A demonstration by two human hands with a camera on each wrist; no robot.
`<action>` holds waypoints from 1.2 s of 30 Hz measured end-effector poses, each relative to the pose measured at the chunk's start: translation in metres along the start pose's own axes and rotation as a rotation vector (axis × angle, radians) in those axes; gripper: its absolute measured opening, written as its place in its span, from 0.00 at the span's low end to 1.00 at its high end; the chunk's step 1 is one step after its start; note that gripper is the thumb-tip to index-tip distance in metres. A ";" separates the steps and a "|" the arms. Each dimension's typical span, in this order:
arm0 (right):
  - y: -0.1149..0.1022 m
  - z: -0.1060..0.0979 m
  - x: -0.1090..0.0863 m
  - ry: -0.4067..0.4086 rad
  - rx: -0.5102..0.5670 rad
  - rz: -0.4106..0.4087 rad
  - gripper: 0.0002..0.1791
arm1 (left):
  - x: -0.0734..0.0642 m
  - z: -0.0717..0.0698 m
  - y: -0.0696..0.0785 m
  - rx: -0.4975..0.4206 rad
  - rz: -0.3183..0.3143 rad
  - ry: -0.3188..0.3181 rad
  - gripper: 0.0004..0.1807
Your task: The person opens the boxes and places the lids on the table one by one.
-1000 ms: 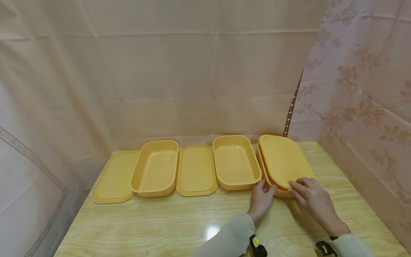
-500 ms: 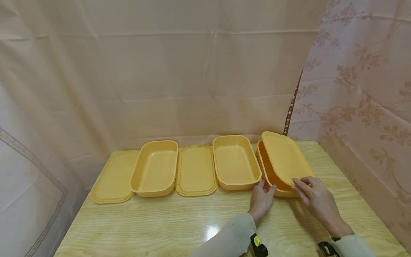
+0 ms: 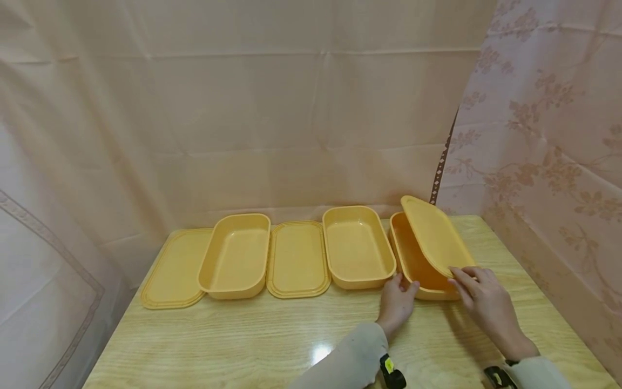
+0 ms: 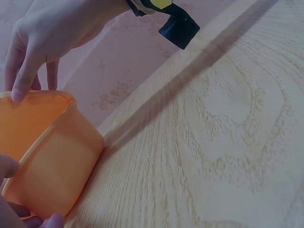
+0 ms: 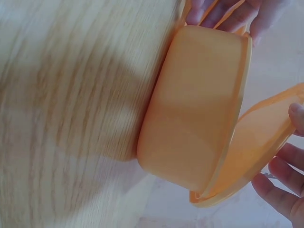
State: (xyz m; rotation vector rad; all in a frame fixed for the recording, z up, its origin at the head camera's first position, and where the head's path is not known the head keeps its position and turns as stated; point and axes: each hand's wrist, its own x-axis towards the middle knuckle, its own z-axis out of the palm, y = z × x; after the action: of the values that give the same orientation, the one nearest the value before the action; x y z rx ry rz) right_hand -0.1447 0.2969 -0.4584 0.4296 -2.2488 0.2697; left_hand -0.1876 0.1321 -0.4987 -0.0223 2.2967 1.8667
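Observation:
At the right end of the row stands a yellow plastic food container point(image 3: 413, 259), partly uncovered. My left hand point(image 3: 396, 305) grips its near left corner, thumb at the rim and fingers on the outer wall. The matching lid point(image 3: 437, 235) is tilted, its left side raised and its right side low along the container's right rim. My right hand point(image 3: 491, 308) pinches the lid's near edge between thumb and fingers. In the right wrist view the container wall point(image 5: 199, 104) stands upright, with the lid point(image 5: 270, 126) slanting away from the rim.
Leftward along the wood-grain table point(image 3: 243, 340) are an open container point(image 3: 359, 246), a flat lid point(image 3: 298, 259), another open container point(image 3: 235, 256) and another flat lid point(image 3: 175, 270). A beige curtain point(image 3: 243, 108) hangs behind, a flowered one point(image 3: 549, 162) at the right.
The lid's left side has risen and swung rightward with my right hand, baring more of the container's inside. My left hand has stayed at the same corner.

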 end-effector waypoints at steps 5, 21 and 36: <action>0.002 -0.001 -0.001 0.013 -0.011 0.021 0.40 | -0.001 0.000 0.000 -0.004 0.009 0.001 0.30; 0.011 0.001 -0.001 0.156 0.053 0.051 0.36 | -0.004 0.000 0.003 0.034 -0.008 0.027 0.30; 0.018 -0.004 -0.004 0.191 0.058 0.108 0.24 | -0.006 -0.001 0.005 0.065 -0.024 0.045 0.29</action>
State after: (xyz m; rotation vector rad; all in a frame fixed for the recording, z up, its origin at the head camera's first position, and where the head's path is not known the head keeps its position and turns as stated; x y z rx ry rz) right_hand -0.1465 0.3162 -0.4598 0.2999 -2.0836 0.4156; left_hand -0.1828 0.1317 -0.4932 -0.0838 2.3751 1.7968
